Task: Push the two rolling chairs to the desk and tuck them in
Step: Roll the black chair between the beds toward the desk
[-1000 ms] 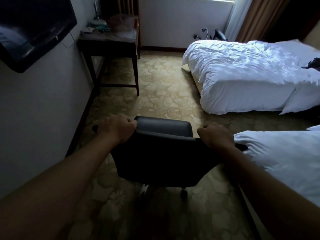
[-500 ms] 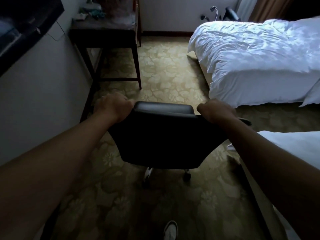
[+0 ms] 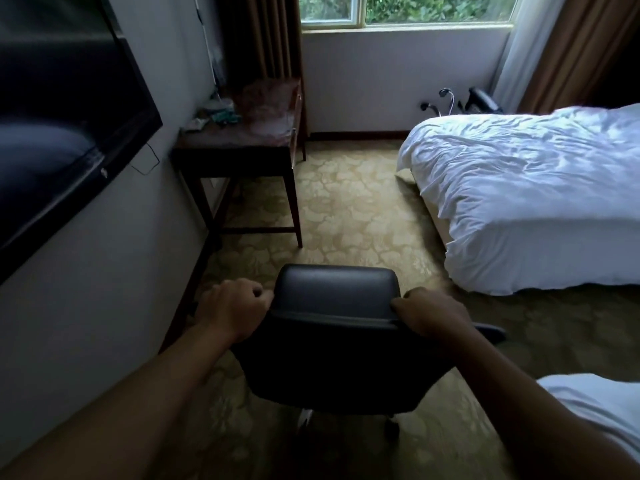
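Observation:
A black rolling chair (image 3: 339,355) stands on the patterned carpet right in front of me, its back toward me and its casters showing below. My left hand (image 3: 233,308) grips the left top corner of the backrest. My right hand (image 3: 431,315) grips the right top corner. The dark wooden desk (image 3: 239,150) stands ahead on the left against the wall, with open floor between it and the chair. A second black chair (image 3: 483,100) shows partly behind the far bed, near the window wall.
A wall-mounted television (image 3: 62,126) juts out on the left. A bed with a white duvet (image 3: 533,192) fills the right side, and another white bed corner (image 3: 599,407) lies by my right arm. Clutter (image 3: 242,109) covers the desk. Curtains flank the window.
The view has tilted up, bringing the window into sight. Both hands keep their grip on the backrest, and the chair has rolled forward along the aisle toward the desk.

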The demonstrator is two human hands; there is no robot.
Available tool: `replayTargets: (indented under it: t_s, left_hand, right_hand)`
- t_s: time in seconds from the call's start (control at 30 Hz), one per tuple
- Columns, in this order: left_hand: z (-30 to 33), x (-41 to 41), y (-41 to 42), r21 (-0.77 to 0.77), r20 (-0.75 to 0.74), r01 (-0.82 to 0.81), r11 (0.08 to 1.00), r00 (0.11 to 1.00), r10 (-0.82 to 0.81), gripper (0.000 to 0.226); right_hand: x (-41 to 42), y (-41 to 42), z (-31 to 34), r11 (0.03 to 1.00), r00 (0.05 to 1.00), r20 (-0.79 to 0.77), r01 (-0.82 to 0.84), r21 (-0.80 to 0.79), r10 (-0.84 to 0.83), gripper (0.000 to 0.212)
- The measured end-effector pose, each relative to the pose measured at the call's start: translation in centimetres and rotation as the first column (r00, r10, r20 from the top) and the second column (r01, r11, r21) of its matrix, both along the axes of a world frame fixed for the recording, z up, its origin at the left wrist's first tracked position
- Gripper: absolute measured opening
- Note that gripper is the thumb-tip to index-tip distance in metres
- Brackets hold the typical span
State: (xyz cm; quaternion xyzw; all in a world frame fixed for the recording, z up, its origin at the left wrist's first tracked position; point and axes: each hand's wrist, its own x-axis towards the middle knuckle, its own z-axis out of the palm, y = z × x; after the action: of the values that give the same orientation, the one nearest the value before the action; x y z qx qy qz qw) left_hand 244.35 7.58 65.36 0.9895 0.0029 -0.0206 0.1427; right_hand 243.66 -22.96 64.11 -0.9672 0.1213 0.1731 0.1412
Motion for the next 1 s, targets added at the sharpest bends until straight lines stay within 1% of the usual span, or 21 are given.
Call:
replayTargets:
  t_s: [0.07, 0.1, 0.17, 0.23, 0.4, 0.43, 0.53, 0.67, 0.77, 0.9, 1.0]
  left_hand:
    - [0.0, 1.5, 0.2, -0.002, 0.001, -0.005, 1.000, 1.000, 0.005, 0.036]
    - [0.0, 2.4, 0.3, -0.002, 0.012, -0.003, 1.000, 1.000, 0.003, 0.037]
    - [0.2, 4.0, 0.4, -0.013, 0.026, -0.005, 1.000, 1.000, 0.005, 0.040]
    - [0.0, 5.9, 0.7, -0.023, 0.036, 0.013, 1.000, 0.999, -0.012, 0.042]
    - [-0.1, 11.3, 3.0, -0.030, 0.055, 0.064, 0.997, 0.997, -0.063, 0.040]
    - [-0.1, 12.1, 3.2, -0.031, 0.060, 0.080, 0.996, 0.995, -0.078, 0.041]
    - [-0.4, 16.3, 4.8, -0.039, 0.083, 0.135, 0.990, 0.988, -0.131, 0.043]
    - [-0.8, 21.1, 6.1, -0.043, 0.140, 0.152, 0.987, 0.980, -0.145, 0.041]
    - [-0.9, 24.1, 6.2, -0.078, 0.172, 0.173, 0.982, 0.972, -0.158, 0.040]
    - [-1.0, 28.6, 5.5, -0.029, 0.171, 0.144, 0.989, 0.976, -0.137, 0.052]
    - [-0.9, 31.9, 5.0, -0.028, 0.158, 0.135, 0.990, 0.979, -0.129, 0.053]
  right_hand:
    - [1.4, 0.2, 0.1, 1.000, 0.999, 0.042, 0.015, 0.009, -0.015, 0.037]
    - [2.1, 0.4, 0.0, 1.000, 0.995, 0.091, 0.028, 0.010, -0.028, 0.037]
    - [3.0, 0.7, -0.1, 0.997, 0.965, 0.253, 0.075, 0.012, -0.076, 0.037]
    - [4.0, 1.3, -0.3, 0.992, 0.906, 0.404, 0.127, 0.024, -0.126, 0.034]
    - [6.4, 4.3, -0.3, 0.993, 0.840, 0.530, 0.114, 0.035, -0.115, 0.027]
    - [6.6, 4.7, -0.3, 0.993, 0.833, 0.541, 0.116, 0.027, -0.112, 0.026]
    - [9.1, 6.9, -0.2, 0.979, 0.814, 0.549, 0.198, 0.044, -0.190, 0.024]
    - [12.6, 8.6, 0.2, 0.959, 0.771, 0.574, 0.266, 0.101, -0.274, 0.028]
    - [15.6, 8.9, 0.3, 0.941, 0.749, 0.578, 0.319, 0.115, -0.324, 0.031]
    - [20.5, 8.4, 0.4, 0.926, 0.728, 0.584, 0.358, 0.124, -0.360, 0.030]
    - [24.5, 7.8, 0.1, 0.931, 0.725, 0.601, 0.350, 0.100, -0.337, 0.033]
